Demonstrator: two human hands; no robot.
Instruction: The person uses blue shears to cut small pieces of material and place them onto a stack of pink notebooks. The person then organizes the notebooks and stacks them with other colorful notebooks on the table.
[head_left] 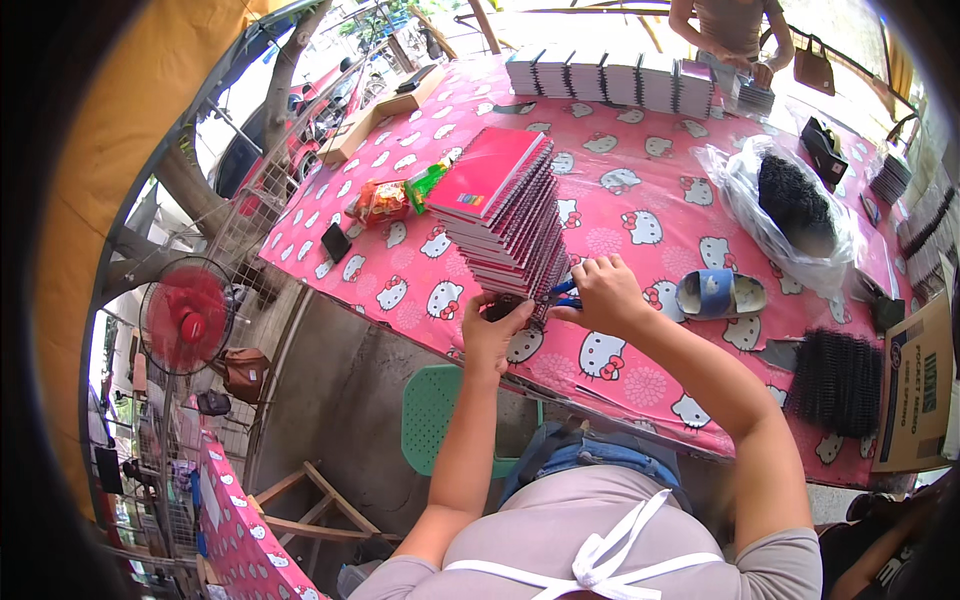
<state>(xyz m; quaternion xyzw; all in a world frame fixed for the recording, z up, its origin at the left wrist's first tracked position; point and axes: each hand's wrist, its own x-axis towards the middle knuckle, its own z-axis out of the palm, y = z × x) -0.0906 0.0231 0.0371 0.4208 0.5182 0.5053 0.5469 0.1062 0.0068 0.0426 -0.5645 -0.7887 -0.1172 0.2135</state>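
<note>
A tall stack of spiral-bound notebooks with a red cover on top stands near the front edge of the table, its coils facing right. At the foot of the stack my left hand is closed, thumb and fingers gripping a dark-edged notebook, mostly hidden. Blue-handled pliers are in my right hand, its fingers wrapped round the handles. The tips of the pliers point at the notebook's coil end, beside my left thumb; whether they touch it I cannot tell.
On the pink patterned table lie a blue slipper, black coils, a plastic bag of black coils, snack packs and a phone. More notebooks line the far edge, where another person works. A green stool stands below.
</note>
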